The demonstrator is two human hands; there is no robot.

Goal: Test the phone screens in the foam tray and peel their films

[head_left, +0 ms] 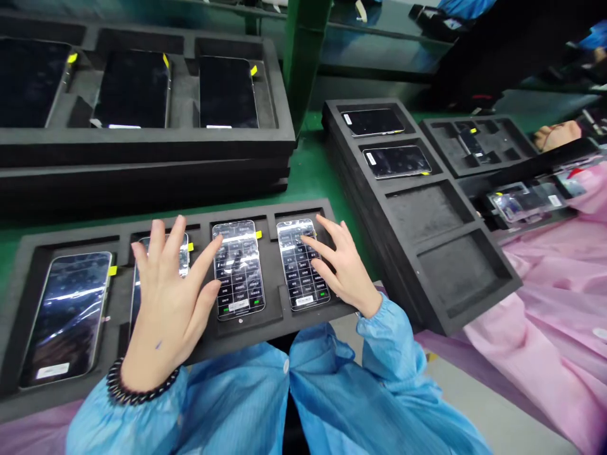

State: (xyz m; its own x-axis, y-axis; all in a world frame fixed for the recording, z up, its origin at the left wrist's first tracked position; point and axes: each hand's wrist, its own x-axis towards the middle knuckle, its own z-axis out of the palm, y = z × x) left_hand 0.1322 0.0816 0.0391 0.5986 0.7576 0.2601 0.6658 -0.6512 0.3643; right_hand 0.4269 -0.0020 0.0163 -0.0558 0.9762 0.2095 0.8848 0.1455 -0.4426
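A black foam tray (303, 319) lies in front of me with several smartphones in its slots. My right hand (344, 262), fingers spread, reaches over the rightmost smartphone (296, 272), its index fingertip at the lit screen. That screen shows a grid of labelled buttons. Beside it, another smartphone (239, 272) shows the same grid, and the index finger of my left hand (165, 297) is at its upper left edge. My left hand is open and covers much of a third smartphone (184, 256). At the far left lies a smartphone with a dark, reflective screen (66, 316).
Stacked foam trays (142, 142) holding dark phones stand behind on the left. To the right is another tray stack (427, 253) with two phones in its upper slots. A co-worker's pink sleeve (531, 366) and a hand (557, 134) are at the right. A green post (306, 57) rises behind.
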